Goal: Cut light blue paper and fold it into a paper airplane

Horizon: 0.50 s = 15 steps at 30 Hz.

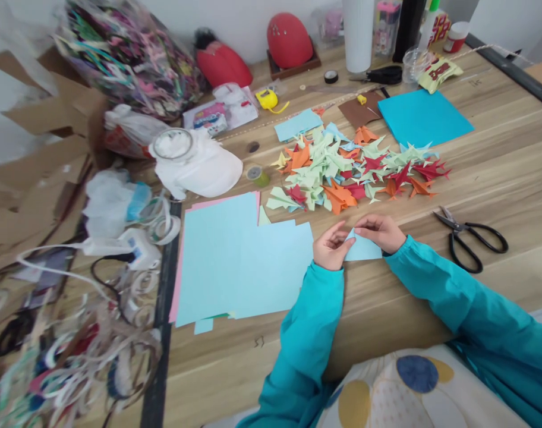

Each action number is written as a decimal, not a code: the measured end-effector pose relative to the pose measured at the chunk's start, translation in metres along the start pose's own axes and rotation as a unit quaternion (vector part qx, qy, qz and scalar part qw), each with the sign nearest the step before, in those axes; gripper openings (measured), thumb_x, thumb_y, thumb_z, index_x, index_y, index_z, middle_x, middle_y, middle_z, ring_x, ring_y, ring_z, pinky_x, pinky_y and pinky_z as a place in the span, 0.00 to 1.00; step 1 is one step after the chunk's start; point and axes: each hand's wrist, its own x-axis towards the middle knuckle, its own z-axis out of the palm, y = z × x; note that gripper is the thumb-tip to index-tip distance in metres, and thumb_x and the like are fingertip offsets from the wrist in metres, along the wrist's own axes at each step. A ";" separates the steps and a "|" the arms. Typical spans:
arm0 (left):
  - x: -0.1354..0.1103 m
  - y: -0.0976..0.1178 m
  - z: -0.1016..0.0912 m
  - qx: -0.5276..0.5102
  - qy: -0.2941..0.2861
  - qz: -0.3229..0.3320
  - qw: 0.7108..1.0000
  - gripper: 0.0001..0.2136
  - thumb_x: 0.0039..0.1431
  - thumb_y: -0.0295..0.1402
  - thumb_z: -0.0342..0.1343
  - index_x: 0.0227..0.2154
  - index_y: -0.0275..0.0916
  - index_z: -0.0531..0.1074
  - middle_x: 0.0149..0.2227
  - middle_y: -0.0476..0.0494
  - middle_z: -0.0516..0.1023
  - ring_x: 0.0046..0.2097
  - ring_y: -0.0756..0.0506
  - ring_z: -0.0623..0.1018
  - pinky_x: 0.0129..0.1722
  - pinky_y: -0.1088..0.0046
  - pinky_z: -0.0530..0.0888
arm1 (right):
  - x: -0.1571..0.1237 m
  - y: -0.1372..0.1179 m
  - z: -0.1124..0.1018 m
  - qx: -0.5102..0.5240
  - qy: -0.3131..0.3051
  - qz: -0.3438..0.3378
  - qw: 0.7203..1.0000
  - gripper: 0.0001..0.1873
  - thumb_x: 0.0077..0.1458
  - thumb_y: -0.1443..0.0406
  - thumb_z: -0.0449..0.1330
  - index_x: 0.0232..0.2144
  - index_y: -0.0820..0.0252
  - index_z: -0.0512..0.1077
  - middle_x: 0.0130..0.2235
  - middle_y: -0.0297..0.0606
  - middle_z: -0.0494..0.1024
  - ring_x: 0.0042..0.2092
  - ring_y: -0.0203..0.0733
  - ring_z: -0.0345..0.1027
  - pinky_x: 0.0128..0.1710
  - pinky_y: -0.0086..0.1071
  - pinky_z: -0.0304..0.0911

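Note:
My left hand [330, 245] and my right hand [380, 230] both pinch a small light blue paper piece [364, 249] lying on the wooden table [498, 172] in front of me. The fingers of both hands are closed on its top corner. Just beyond it lies a heap of several folded paper shapes [355, 169] in green, orange, red and blue. A stack of light blue sheets [235, 255] rests to the left of my left hand.
Black scissors [471, 238] lie to the right of my right hand. A darker blue sheet [425, 117] sits at the back right, with a second pair of scissors [384, 75] behind it. White cap [199, 163], bags, tape rolls and cables crowd the left side.

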 end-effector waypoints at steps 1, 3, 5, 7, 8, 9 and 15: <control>0.000 0.001 0.000 -0.003 -0.005 -0.004 1.000 0.27 0.34 0.35 0.69 0.42 0.35 0.74 0.26 0.47 0.78 0.28 0.52 0.75 0.30 0.77 0.73 | 0.000 0.000 0.000 -0.004 -0.004 -0.002 1.000 0.17 0.37 0.55 0.68 0.24 0.63 0.73 0.22 0.33 0.74 0.24 0.32 0.64 0.25 0.27 0.58; -0.001 0.003 0.000 -0.005 -0.014 -0.010 1.000 0.26 0.33 0.35 0.69 0.41 0.35 0.74 0.26 0.47 0.78 0.27 0.52 0.75 0.30 0.77 0.73 | 0.000 0.001 -0.001 -0.011 -0.014 -0.004 1.000 0.16 0.38 0.56 0.68 0.23 0.63 0.74 0.22 0.33 0.73 0.24 0.32 0.63 0.24 0.27 0.58; -0.001 0.004 0.000 -0.003 -0.022 -0.013 1.000 0.25 0.33 0.35 0.69 0.39 0.35 0.75 0.26 0.47 0.78 0.28 0.52 0.76 0.31 0.76 0.73 | 0.000 0.002 -0.001 -0.013 -0.018 -0.008 1.000 0.15 0.38 0.56 0.67 0.23 0.63 0.74 0.22 0.34 0.74 0.24 0.33 0.63 0.24 0.28 0.58; -0.001 0.005 -0.001 0.005 -0.029 -0.011 1.000 0.22 0.34 0.36 0.69 0.36 0.35 0.75 0.26 0.46 0.78 0.29 0.51 0.76 0.32 0.76 0.73 | 0.000 0.002 -0.002 -0.015 -0.014 -0.015 1.000 0.15 0.38 0.56 0.67 0.23 0.63 0.74 0.23 0.34 0.74 0.24 0.33 0.64 0.24 0.28 0.59; -0.001 0.006 -0.002 0.014 -0.030 -0.010 0.999 0.19 0.35 0.37 0.68 0.34 0.35 0.76 0.27 0.46 0.78 0.29 0.51 0.76 0.32 0.76 0.73 | -0.001 0.002 -0.002 -0.017 -0.009 -0.017 1.000 0.15 0.38 0.56 0.67 0.23 0.63 0.74 0.23 0.34 0.75 0.24 0.33 0.64 0.24 0.28 0.59; -0.001 0.007 -0.003 0.029 -0.030 -0.010 0.999 0.17 0.37 0.38 0.67 0.32 0.35 0.76 0.27 0.46 0.78 0.29 0.51 0.76 0.32 0.76 0.73 | -0.001 0.001 -0.001 -0.019 -0.004 -0.020 1.000 0.15 0.38 0.56 0.67 0.23 0.63 0.74 0.22 0.34 0.74 0.24 0.33 0.64 0.24 0.28 0.59; 0.002 0.004 -0.009 0.154 -0.078 -0.011 0.985 0.13 0.45 0.41 0.62 0.26 0.34 0.77 0.22 0.48 0.76 0.25 0.52 0.72 0.26 0.77 0.68 | 0.000 -0.001 -0.001 -0.022 0.008 -0.035 0.999 0.15 0.38 0.56 0.67 0.22 0.63 0.74 0.22 0.33 0.73 0.24 0.33 0.63 0.24 0.28 0.59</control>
